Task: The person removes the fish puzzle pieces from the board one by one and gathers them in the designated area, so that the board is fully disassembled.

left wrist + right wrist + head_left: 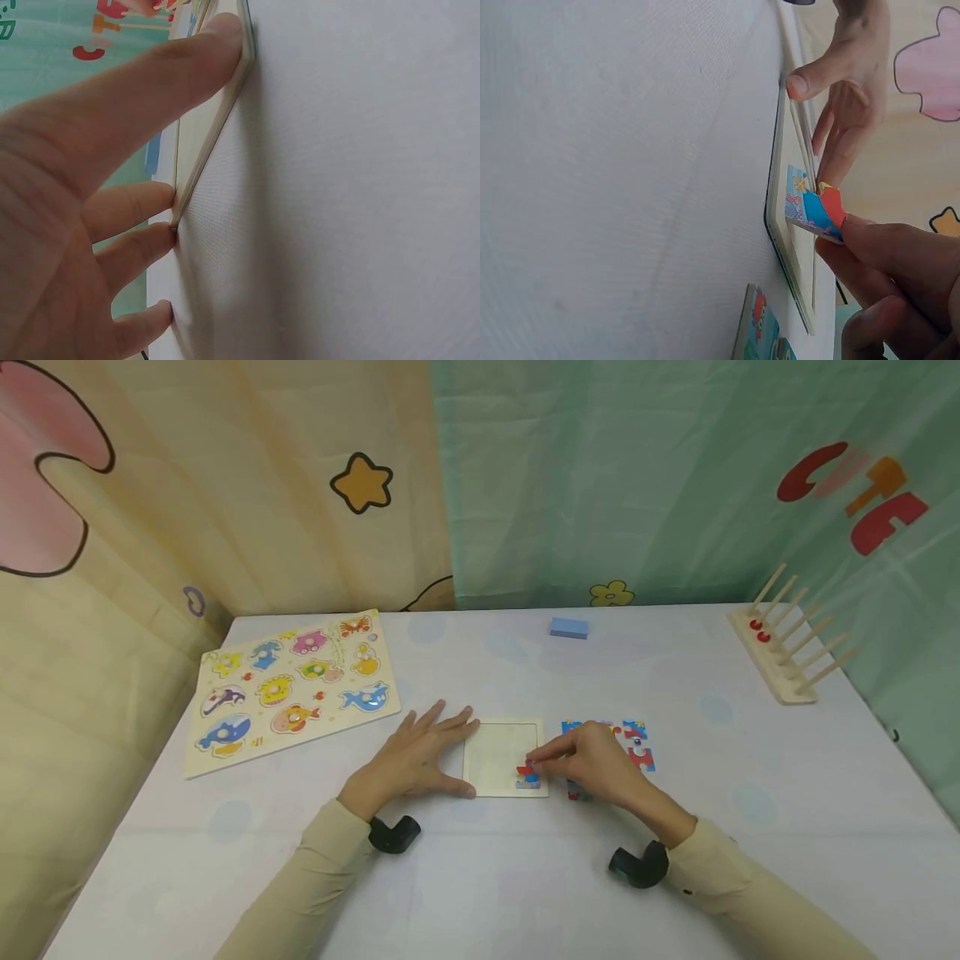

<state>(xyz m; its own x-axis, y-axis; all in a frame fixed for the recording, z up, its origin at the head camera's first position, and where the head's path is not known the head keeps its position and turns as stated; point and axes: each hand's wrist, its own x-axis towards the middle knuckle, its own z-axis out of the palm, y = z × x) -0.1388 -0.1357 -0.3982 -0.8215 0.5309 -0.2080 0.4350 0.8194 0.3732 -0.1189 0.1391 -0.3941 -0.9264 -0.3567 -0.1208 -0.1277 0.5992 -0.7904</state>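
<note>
A pale wooden puzzle tray (497,758) with a thin raised border lies at the middle of the table. My left hand (420,758) rests at its left side with fingers spread. In the left wrist view the thumb lies on the near corner of the tray, and fingertips meet the far end of that edge. Thumb and fingers of my right hand (600,765) pinch a jigsaw piece (814,206) printed in blue, red and yellow. The piece is tilted over the tray's near right corner. Several more jigsaw pieces (642,755) lie right of the tray, partly hidden by the right hand.
A large wooden animal peg puzzle (258,747) lies at the back left. At the back stands a blue block (569,628). On the far right is a wooden peg stand (783,681) with red beads. Printed curtains (517,485) rise behind the table.
</note>
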